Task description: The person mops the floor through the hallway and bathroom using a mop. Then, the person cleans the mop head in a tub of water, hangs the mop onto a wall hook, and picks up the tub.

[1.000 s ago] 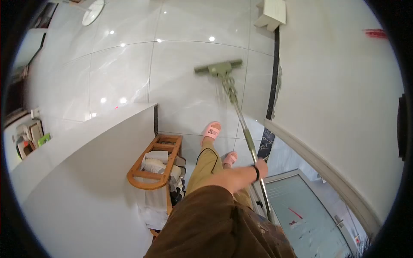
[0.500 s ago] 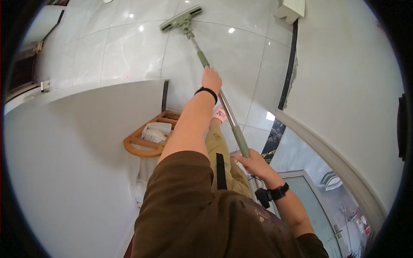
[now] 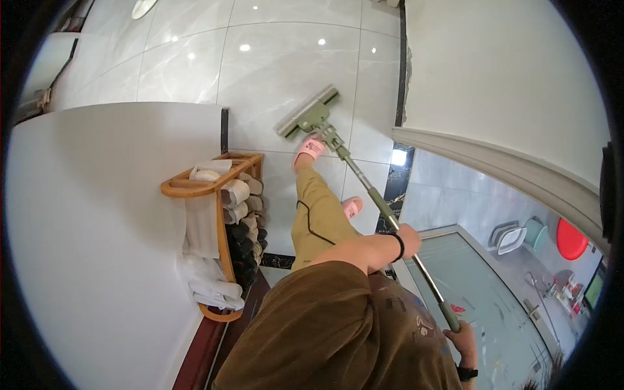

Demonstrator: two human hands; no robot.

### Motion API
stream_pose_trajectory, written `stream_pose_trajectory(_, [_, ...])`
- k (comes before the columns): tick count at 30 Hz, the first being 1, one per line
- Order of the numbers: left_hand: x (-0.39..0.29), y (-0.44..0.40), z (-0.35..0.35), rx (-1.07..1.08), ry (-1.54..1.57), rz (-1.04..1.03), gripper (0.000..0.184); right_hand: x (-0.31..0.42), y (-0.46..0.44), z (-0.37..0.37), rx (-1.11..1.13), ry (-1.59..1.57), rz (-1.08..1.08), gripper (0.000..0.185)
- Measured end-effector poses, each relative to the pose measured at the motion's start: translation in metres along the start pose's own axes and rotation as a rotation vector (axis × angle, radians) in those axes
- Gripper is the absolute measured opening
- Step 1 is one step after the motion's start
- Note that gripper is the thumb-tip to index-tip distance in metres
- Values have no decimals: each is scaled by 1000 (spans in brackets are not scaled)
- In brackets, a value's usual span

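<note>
A green sponge mop with a metal pole slants across the view, its head in front of my pink-slippered foot. Whether the head touches the floor I cannot tell. My left hand, with a black band at the wrist, is wrapped round the middle of the pole. Farther down to the right, my right hand grips the green end of the handle, and a dark strap circles that wrist.
A wooden shoe rack full of shoes stands left against a white wall. At right, a glass door stands by a room with basins and a red round object. Pale tiles cover the floor ahead.
The mop head has come back from the far floor toward my feet. Both hands have moved right, still gripping the pole, and the view has shifted to show more of the shoe rack.
</note>
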State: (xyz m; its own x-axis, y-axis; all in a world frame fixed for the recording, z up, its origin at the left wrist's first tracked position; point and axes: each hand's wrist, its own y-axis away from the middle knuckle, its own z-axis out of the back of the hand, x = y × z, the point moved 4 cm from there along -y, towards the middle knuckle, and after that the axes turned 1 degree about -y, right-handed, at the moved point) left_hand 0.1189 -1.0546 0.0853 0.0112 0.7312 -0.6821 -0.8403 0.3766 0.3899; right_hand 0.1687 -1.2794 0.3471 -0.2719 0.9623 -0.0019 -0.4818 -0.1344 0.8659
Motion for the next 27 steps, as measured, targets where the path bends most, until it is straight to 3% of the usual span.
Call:
stream_pose_trajectory(2, [-13, -3, 4, -37, 45, -13, 11, -2, 13, 11, 14, 96, -240, 39])
stream_pose_trajectory(3, [-12, 0, 5, -33, 55, -10, 11, 3, 13, 15, 23, 102, -242, 39])
stream_pose_trajectory(5, [17, 15, 17, -64, 101, 9, 11, 37, 0, 16, -18, 26, -48, 40])
stream_pose_trajectory(9, [128, 69, 22, -119, 61, 173, 10, 116, -63, -27, 108, 43, 113, 45])
stream_pose_trajectory(13, [269, 140, 52, -38, -278, 563, 16, 243, -130, -67, 101, -27, 356, 49])
stream_pose_trajectory(14, [303, 163, 64, -53, -360, 662, 17, 292, -140, -69, 186, -161, 513, 48])
stream_pose_trajectory(16, [362, 204, 84, -91, -415, 884, 19, 367, -148, -73, 312, -88, 535, 47])
stream_pose_trajectory(18, [374, 239, 111, -93, -613, 939, 20, 394, -168, -100, 261, -185, 671, 45])
stream_pose_trajectory(21, [356, 215, 98, 52, -574, 918, 22, 377, -153, -89, 182, -96, 485, 41])
stream_pose_trajectory(23, [347, 149, 29, -5, -372, 834, 22, 291, -165, -101, 116, 29, 346, 39])
stream_pose_trajectory(24, [291, 134, 30, -26, -441, 706, 22, 243, -153, -97, 62, -32, 373, 37])
stream_pose_trajectory(25, [251, 108, 14, 40, -173, 560, 22, 191, -143, -93, 63, 71, 276, 37])
stream_pose_trajectory(26, [210, 76, -16, -96, -193, 410, 20, 150, -117, -82, 63, 131, 161, 38])
stream_pose_trajectory(27, [165, 56, -27, -101, -20, 322, 16, 103, -92, -74, 101, 163, 59, 38])
